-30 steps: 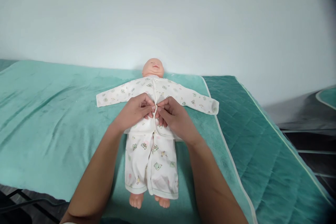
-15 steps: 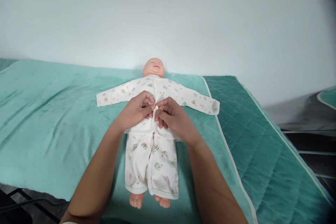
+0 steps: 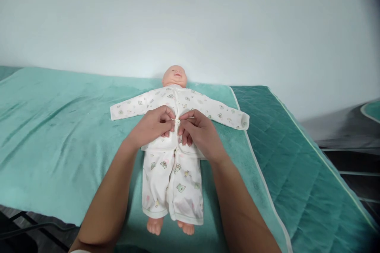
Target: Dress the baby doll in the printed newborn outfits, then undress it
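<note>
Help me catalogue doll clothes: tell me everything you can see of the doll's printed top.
The printed top is white, soft-looking cloth with small green and pink figures. Its long sleeves lie spread to both sides; a front opening runs down the middle, with a small round fastener. The baby doll wears it, face up on a teal towel. The left hand and right hand pinch its front edges at the fastener.

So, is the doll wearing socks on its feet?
No, the doll has bare feet sticking out below its trouser legs.
</note>
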Demonstrator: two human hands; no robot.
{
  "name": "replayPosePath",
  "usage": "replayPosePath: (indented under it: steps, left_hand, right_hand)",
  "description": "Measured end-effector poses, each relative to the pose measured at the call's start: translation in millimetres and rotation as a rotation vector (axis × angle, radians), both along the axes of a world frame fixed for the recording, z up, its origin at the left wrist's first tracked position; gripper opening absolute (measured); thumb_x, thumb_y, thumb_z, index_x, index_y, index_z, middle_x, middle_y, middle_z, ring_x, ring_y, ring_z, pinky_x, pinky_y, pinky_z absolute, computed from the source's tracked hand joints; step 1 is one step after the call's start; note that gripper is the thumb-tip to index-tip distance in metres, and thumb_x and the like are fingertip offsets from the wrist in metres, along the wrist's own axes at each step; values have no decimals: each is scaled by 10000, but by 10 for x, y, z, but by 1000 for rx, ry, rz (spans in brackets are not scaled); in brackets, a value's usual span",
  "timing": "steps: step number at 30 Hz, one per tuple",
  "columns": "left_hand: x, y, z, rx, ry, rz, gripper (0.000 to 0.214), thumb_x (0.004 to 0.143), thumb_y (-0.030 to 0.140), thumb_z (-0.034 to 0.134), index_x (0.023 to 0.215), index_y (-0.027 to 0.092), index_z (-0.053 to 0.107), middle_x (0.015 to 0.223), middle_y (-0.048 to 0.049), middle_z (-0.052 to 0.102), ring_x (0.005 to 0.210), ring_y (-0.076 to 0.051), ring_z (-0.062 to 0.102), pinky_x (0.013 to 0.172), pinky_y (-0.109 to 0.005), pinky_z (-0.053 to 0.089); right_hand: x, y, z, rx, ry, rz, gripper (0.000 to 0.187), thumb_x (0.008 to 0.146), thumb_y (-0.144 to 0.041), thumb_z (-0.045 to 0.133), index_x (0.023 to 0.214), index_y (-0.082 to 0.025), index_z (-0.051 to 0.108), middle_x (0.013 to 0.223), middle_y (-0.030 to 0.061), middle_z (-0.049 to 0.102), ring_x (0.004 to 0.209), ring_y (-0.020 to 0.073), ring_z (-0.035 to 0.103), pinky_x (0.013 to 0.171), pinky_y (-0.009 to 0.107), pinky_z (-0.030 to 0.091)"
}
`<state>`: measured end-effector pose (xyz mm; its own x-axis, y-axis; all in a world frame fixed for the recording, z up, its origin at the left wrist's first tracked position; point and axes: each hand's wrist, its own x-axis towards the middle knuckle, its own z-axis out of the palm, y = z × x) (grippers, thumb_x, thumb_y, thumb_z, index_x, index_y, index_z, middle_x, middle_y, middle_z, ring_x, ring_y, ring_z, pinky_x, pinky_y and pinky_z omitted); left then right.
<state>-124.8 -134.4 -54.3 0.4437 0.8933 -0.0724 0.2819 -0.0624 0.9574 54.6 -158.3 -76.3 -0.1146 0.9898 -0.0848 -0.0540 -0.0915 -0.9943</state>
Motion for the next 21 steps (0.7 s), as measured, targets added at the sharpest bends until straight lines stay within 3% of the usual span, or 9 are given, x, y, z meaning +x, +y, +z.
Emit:
replayPosePath:
  steps: [5, 14, 18, 21]
  left_hand:
    - [-1, 2, 8, 5, -9, 10, 89, 880, 276, 573, 940, 210, 570, 716, 19, 659, 587, -104, 594, 567, -237, 512]
    - [15, 16, -17, 8, -85, 40, 130, 919, 334, 567, 941, 206, 578, 694, 20, 645, 540, -101, 586, 526, -234, 513]
    - [12, 68, -82, 134, -174, 243, 115, 909, 327, 584, 917, 213, 574, 668, 28, 627, 526, -99, 570, 494, -222, 466]
    - [-11, 137, -159, 289, -174, 448, 102, 911, 318, 584, 897, 217, 588, 652, 32, 609, 558, -98, 563, 527, -223, 447]
  right_hand:
    - [-12, 4, -8, -43, -25, -48, 164, 827, -282, 644, 937, -228, 534, 576, -62, 650, 375, 107, 555, 356, 190, 403]
    - [37, 15, -22, -1, 79, -1, 204, 860, -366, 674, 938, -216, 559, 595, -40, 665, 379, 102, 548, 362, 190, 383]
    - [67, 31, -72, 127, 174, -78, 138, 881, -329, 667, 925, -222, 592, 628, -43, 655, 416, 97, 546, 386, 203, 386]
    - [75, 60, -135, 318, 204, -260, 57, 896, -275, 653, 904, -228, 622, 766, -16, 686, 607, 119, 637, 556, 246, 511]
